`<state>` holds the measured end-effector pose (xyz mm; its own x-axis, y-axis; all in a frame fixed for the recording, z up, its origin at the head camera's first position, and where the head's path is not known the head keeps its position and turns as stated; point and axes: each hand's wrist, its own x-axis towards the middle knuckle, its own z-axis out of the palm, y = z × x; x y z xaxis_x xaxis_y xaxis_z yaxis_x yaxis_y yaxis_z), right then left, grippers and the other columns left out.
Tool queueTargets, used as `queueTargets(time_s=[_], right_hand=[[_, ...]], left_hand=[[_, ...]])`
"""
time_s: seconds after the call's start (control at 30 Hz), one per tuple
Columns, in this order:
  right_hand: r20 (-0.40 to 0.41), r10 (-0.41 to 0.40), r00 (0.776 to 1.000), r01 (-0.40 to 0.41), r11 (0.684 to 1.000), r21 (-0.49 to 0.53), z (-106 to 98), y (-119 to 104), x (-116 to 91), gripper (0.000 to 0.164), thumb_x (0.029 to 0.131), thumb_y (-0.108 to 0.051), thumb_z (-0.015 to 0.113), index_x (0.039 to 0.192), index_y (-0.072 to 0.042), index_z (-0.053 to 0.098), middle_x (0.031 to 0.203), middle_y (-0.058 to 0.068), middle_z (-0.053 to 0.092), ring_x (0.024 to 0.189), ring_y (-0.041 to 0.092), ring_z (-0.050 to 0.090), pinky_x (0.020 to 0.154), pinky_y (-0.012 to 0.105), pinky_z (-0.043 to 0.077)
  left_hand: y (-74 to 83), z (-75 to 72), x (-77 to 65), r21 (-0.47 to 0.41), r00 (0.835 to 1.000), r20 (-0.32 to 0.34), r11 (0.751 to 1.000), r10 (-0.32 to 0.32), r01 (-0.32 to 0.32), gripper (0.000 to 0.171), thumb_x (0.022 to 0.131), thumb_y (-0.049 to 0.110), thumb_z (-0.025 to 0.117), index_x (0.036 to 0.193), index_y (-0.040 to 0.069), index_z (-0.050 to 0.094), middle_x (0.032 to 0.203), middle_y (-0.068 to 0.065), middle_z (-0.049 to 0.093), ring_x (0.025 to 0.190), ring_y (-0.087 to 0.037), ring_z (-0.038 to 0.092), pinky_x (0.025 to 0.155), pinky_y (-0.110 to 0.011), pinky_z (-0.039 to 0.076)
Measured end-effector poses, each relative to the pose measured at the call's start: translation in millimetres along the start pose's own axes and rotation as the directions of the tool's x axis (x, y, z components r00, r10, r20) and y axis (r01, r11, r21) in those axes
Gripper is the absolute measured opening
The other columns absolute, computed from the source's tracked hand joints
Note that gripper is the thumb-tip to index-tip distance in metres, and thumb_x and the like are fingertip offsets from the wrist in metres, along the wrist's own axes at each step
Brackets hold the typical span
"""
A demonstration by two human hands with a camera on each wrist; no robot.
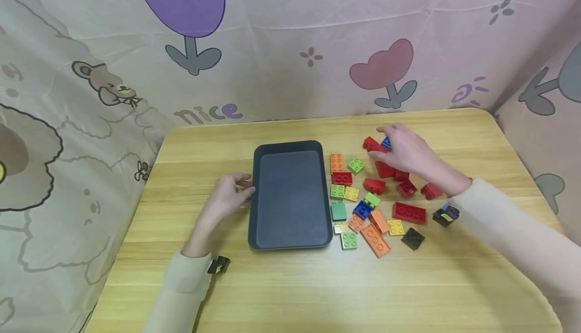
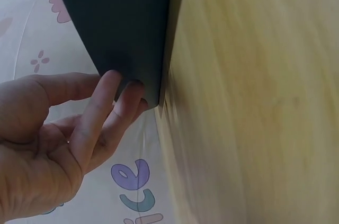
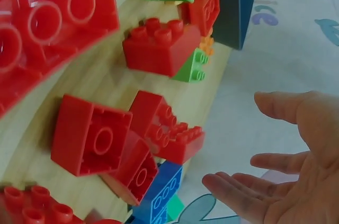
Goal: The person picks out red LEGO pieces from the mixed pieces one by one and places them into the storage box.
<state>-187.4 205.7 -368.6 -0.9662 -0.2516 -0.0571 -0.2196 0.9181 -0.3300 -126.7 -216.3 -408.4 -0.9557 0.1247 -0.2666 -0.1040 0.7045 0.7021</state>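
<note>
A dark shallow tray [image 1: 292, 202] lies on the wooden table. My left hand [image 1: 227, 195] is at its left side, and in the left wrist view the loosely bent fingers [image 2: 100, 113] touch the outer wall of the tray [image 2: 122, 28]. Over the far part of the brick pile hovers my right hand [image 1: 404, 150], fingers spread and holding nothing. Beneath it are a blue brick [image 1: 386, 143] and several red bricks [image 1: 385, 169], partly hidden by the hand. The right wrist view shows the hand [image 3: 296, 155] apart from the blue brick [image 3: 164, 187] and red bricks [image 3: 92, 134].
Between tray and right arm lie more toy bricks: orange [image 1: 375, 240], green [image 1: 338, 211], yellow [image 1: 396, 227], dark blue [image 1: 363, 209] and a black one [image 1: 413, 238]. A dark piece with a yellow mark [image 1: 447, 215] sits near the right sleeve. A printed curtain [image 1: 281, 70] hangs behind the table.
</note>
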Motion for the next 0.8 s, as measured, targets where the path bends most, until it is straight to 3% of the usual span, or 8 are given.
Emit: queueTargets(time_s=[0.2, 0.47, 0.8], right_hand=[[0.016, 0.026, 1.000, -0.026, 1.000, 0.002, 1, 5, 8, 0.074, 0.085, -0.038, 0.071, 0.140, 0.003, 0.044, 0.139, 0.030, 0.047, 0.124, 0.048, 0.047, 0.099, 0.063, 0.046], [0.033, 0.054, 0.998, -0.054, 0.998, -0.015, 2, 9, 18, 0.079, 0.082, -0.041, 0.073, 0.142, 0.001, 0.043, 0.138, 0.030, 0.044, 0.112, 0.043, 0.052, 0.089, 0.060, 0.051], [0.070, 0.023, 0.997, -0.020, 0.999, -0.036, 8, 9, 35, 0.069, 0.081, -0.034, 0.076, 0.134, 0.003, 0.051, 0.121, 0.026, 0.060, 0.107, 0.038, 0.058, 0.085, 0.051, 0.054]], left_hand=[[1.7, 3.0, 1.8, 0.019, 1.000, -0.009, 1.000, 0.012, -0.012, 0.043, 0.093, 0.008, 0.062, 0.134, 0.000, 0.054, 0.118, -0.019, 0.066, 0.077, -0.017, 0.070, 0.062, -0.025, 0.061], [1.6, 3.0, 2.3, 0.024, 1.000, -0.005, 0.999, 0.024, -0.023, 0.042, 0.092, 0.004, 0.061, 0.133, -0.002, 0.054, 0.115, -0.021, 0.066, 0.075, -0.017, 0.069, 0.062, -0.026, 0.061], [1.6, 1.6, 1.3, 0.006, 1.000, 0.004, 1.000, 0.012, -0.012, 0.043, 0.092, 0.004, 0.062, 0.134, -0.002, 0.054, 0.114, -0.020, 0.065, 0.072, -0.015, 0.068, 0.062, -0.026, 0.061]])
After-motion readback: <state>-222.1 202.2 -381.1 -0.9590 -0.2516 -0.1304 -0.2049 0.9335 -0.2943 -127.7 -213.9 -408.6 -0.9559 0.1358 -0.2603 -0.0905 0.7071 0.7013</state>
